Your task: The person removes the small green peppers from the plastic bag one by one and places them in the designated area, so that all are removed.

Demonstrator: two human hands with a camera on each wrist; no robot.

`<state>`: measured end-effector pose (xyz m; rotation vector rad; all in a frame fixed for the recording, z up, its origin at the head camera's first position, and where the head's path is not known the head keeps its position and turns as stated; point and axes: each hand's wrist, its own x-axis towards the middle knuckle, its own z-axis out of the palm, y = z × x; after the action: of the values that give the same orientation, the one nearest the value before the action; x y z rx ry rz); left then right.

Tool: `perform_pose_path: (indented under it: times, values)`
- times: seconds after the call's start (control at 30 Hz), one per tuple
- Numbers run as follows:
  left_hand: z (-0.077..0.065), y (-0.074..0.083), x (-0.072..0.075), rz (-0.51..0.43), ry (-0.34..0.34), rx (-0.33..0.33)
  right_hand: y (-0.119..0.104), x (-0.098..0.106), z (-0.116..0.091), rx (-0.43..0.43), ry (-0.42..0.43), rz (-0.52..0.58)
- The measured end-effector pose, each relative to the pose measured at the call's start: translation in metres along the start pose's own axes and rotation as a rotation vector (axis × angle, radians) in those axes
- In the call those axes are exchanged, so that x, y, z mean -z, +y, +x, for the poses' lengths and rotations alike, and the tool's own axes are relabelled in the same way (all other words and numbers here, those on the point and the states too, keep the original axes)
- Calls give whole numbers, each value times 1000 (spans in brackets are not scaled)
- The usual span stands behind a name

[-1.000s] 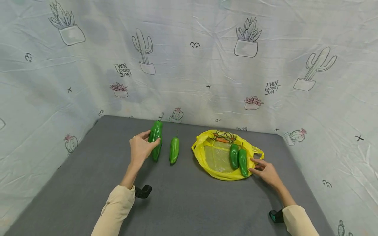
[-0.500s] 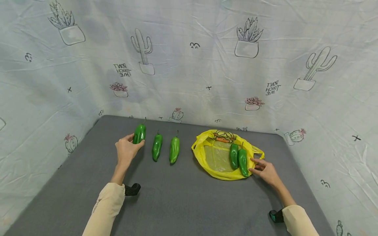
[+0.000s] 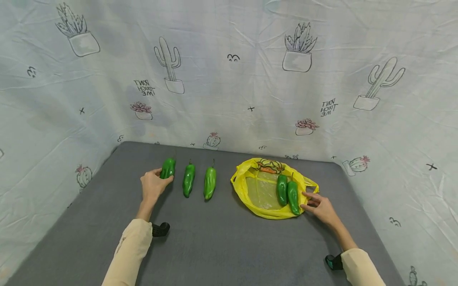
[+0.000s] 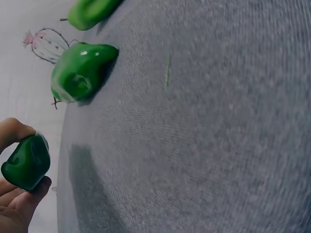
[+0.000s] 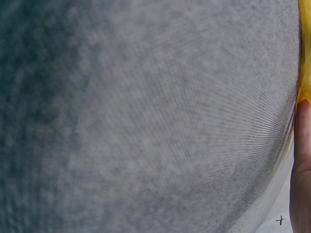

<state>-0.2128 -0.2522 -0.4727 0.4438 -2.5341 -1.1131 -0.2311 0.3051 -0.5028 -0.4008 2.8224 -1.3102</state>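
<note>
My left hand (image 3: 153, 186) holds a green pepper (image 3: 168, 168) between thumb and fingers, at the left of the row. In the left wrist view this pepper (image 4: 28, 162) shows end-on in the grip. To its right, a darker green pepper (image 3: 188, 180) and a lighter green pepper (image 3: 210, 183) lie side by side on the grey table. A yellow plastic bag (image 3: 243, 194) lies with its mouth spread, two green peppers (image 3: 292, 198) at its right side. My right hand (image 3: 322, 207) touches the bag's right rim, thumb and index finger apart.
The grey tabletop (image 3: 222, 246) reaches back to a pale cloth (image 3: 214, 99) printed with cacti, which hangs behind and at both sides. Black wrist mounts (image 3: 161, 229) stick out from the cream sleeves (image 3: 127, 250).
My left hand has moved left with one pepper and lowered it toward the table, parting it from the darker pepper that now lies alone. My right hand and the bag have stayed put.
</note>
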Motion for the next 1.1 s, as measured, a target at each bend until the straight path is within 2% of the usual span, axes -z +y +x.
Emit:
perform_pose_path:
  times: [0.1,0.57,0.8,1.1]
  values:
    - [1,0,0,26,-31,22,0,0,0,4,-1,7]
    - [2,-9,-10,70,-77,82,0,0,-1,-6,-5,7]
    - [7,-8,-14,136,-67,80,1,0,0,-7,-13,19]
    - [10,-10,-13,153,-97,66,1,-1,2,-7,-10,17]
